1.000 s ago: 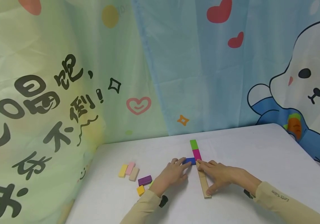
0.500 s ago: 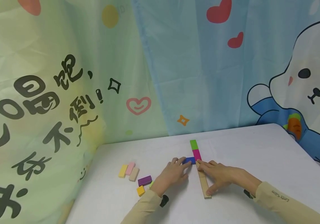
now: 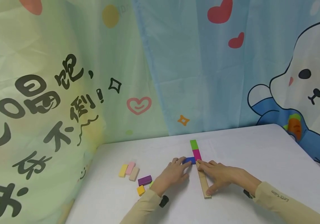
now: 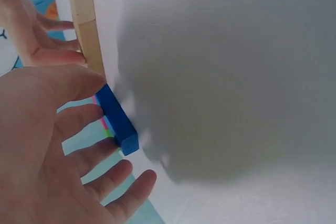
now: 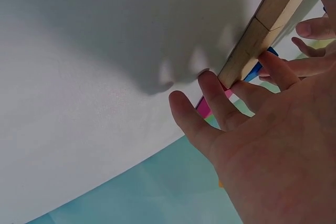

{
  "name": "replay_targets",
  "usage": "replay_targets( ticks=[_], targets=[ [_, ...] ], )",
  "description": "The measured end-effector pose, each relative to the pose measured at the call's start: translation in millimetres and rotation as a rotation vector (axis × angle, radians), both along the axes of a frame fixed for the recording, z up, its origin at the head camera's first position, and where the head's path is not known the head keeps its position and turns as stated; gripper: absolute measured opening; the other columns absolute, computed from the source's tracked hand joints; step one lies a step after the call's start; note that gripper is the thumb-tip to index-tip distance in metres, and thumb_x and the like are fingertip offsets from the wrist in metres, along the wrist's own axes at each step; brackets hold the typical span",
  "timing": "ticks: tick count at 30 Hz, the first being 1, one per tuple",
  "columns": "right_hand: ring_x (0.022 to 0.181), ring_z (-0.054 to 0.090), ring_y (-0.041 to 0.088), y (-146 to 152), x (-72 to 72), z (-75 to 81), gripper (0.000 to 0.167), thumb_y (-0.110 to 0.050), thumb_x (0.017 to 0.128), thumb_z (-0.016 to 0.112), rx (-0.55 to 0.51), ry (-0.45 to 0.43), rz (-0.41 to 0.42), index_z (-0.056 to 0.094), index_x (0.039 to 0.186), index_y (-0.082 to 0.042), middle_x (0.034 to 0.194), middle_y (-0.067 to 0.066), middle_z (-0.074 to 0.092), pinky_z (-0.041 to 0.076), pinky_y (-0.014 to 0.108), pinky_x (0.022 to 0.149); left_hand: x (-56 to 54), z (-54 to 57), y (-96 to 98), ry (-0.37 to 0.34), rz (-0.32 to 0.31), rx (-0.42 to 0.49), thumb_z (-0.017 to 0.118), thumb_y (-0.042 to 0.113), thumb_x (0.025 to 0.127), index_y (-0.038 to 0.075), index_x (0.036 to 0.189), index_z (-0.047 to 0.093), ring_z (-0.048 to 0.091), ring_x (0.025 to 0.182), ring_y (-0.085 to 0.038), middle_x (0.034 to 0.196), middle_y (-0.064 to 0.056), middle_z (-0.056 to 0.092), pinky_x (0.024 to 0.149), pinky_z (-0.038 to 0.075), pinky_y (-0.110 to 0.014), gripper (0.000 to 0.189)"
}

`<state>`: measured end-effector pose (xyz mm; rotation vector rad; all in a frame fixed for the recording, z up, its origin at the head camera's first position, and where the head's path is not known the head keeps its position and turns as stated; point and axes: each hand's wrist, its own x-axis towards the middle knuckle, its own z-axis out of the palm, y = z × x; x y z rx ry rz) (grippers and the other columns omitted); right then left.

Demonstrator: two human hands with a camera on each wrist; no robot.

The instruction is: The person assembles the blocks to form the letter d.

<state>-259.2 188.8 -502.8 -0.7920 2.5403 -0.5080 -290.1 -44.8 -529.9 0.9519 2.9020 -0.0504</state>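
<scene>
Several blocks lie end to end in a line: a green block (image 3: 194,144) at the far end, a magenta block (image 3: 196,154), then plain wooden blocks (image 3: 203,183) toward the person. A blue block (image 3: 190,160) meets the line from the left side, near the magenta one. My left hand (image 3: 170,176) touches the blue block with extended fingertips, as the left wrist view shows beside the blue block's end (image 4: 129,144). My right hand (image 3: 222,174) rests along the wooden blocks, index finger at their far end and thumb near their close end.
Left on the white table (image 3: 241,155) lie a yellow block (image 3: 122,170), a pink block (image 3: 130,168), a beige block (image 3: 134,174), a purple block (image 3: 145,180) and an orange block (image 3: 140,190). A light green one is partly hidden by the left wrist. A printed curtain (image 3: 176,77) hangs behind.
</scene>
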Motion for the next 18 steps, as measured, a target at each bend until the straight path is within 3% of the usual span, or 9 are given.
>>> replay_targets(
  ticks=[2, 5, 8, 10, 14, 18],
  targets=[
    [0.141, 0.035, 0.04, -1, -0.9, 0.3, 0.088, -0.054, 0.074, 0.083, 0.003, -0.002, 0.001, 0.043, 0.141, -0.014, 0.167, 0.015, 0.02, 0.03, 0.072, 0.11, 0.2, -0.4, -2.7, 0.027, 0.0, 0.021, 0.058, 0.037, 0.101, 0.029, 0.152, 0.045, 0.048, 0.137, -0.026, 0.156, -0.002, 0.044, 0.107, 0.049, -0.041, 0.053],
    [0.141, 0.035, 0.04, -3, -2.0, 0.3, 0.089, -0.053, 0.074, 0.084, 0.008, -0.011, -0.003, 0.043, 0.143, -0.013, 0.167, 0.013, 0.02, 0.03, 0.072, 0.11, -0.7, 2.9, -14.4, 0.112, 0.017, 0.137, 0.057, 0.032, 0.101, 0.025, 0.147, 0.052, 0.054, 0.133, -0.024, 0.151, -0.002, 0.052, 0.104, 0.051, -0.041, 0.047],
    [0.142, 0.033, 0.039, -5, -3.3, 0.3, 0.093, -0.055, 0.074, 0.083, 0.014, -0.03, -0.015, 0.042, 0.146, -0.014, 0.168, 0.01, 0.018, 0.029, 0.071, 0.112, -2.6, 12.6, -39.8, 0.229, 0.056, 0.315, 0.058, 0.025, 0.1, 0.018, 0.137, 0.062, 0.062, 0.123, -0.025, 0.138, -0.004, 0.064, 0.099, 0.053, -0.043, 0.038],
    [0.143, 0.032, 0.04, -5, -3.6, 0.9, 0.095, -0.055, 0.074, 0.083, 0.013, -0.039, -0.02, 0.041, 0.148, -0.013, 0.168, 0.01, 0.017, 0.029, 0.071, 0.112, -3.9, 20.6, -62.9, 0.268, 0.097, 0.408, 0.059, 0.022, 0.099, 0.014, 0.13, 0.066, 0.065, 0.118, -0.027, 0.131, -0.006, 0.068, 0.097, 0.054, -0.045, 0.033],
    [0.144, 0.031, 0.041, -4, -2.7, 2.9, 0.099, -0.055, 0.073, 0.084, 0.015, -0.048, -0.044, 0.04, 0.15, -0.013, 0.168, 0.009, 0.019, 0.03, 0.072, 0.11, -3.6, 32.0, -112.8, 0.269, 0.23, 0.477, 0.058, 0.021, 0.1, 0.012, 0.125, 0.068, 0.066, 0.116, -0.031, 0.127, -0.008, 0.069, 0.097, 0.053, -0.048, 0.029],
    [0.142, 0.033, 0.039, -1, -2.7, 4.0, 0.098, -0.055, 0.072, 0.085, 0.015, -0.042, -0.048, 0.039, 0.15, -0.015, 0.167, 0.008, 0.021, 0.036, 0.071, 0.107, 2.8, 37.1, -157.3, 0.251, 0.369, 0.479, 0.058, 0.02, 0.099, 0.011, 0.122, 0.07, 0.067, 0.112, -0.035, 0.124, -0.011, 0.071, 0.096, 0.053, -0.052, 0.027]
  ],
)
